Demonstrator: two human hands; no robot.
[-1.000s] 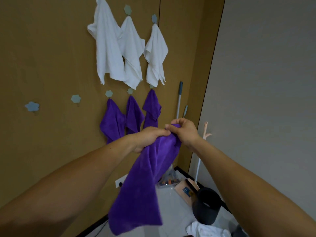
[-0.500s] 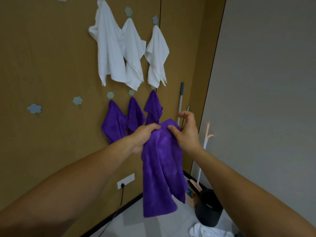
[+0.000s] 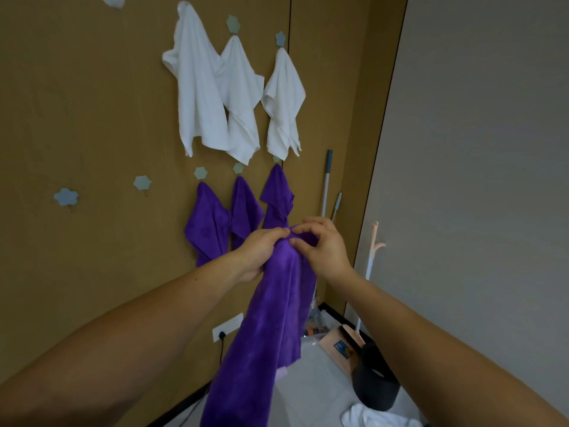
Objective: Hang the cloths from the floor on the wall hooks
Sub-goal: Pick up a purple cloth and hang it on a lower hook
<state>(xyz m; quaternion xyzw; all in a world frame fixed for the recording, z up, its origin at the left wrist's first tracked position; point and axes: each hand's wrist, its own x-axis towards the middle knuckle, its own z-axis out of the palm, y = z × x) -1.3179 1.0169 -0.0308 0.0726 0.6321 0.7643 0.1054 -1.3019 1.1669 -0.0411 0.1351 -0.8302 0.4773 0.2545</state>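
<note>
**Head view: purple cloth held up in both hands by the hook wall**

- Left hand [image 3: 261, 254]: fingers [image 3: 275, 234] curled round the bunched top of the purple cloth [image 3: 271, 334], gripping it.
- Right hand [image 3: 326, 251]: thumb and forefinger closed narrowly on the same top edge, just beside the left hand's fingertips. The other fingers are loosely curled.
- The held cloth hangs from the two hands in a long fold, in front of the brown wall [image 3: 92, 118] and clear of the floor [image 3: 314, 396].
- Upper row: three white cloths [image 3: 240, 97] hang on hooks.
- Lower row: three hung purple cloths [image 3: 246, 208] hang side by side; the hands are in front of the rightmost one.
- Two more hooks [image 3: 142, 182] sit left of the purple row.
- A crumpled white cloth on the floor [image 3: 366, 417] lies beside a black bin [image 3: 375, 380], lower right.
</note>
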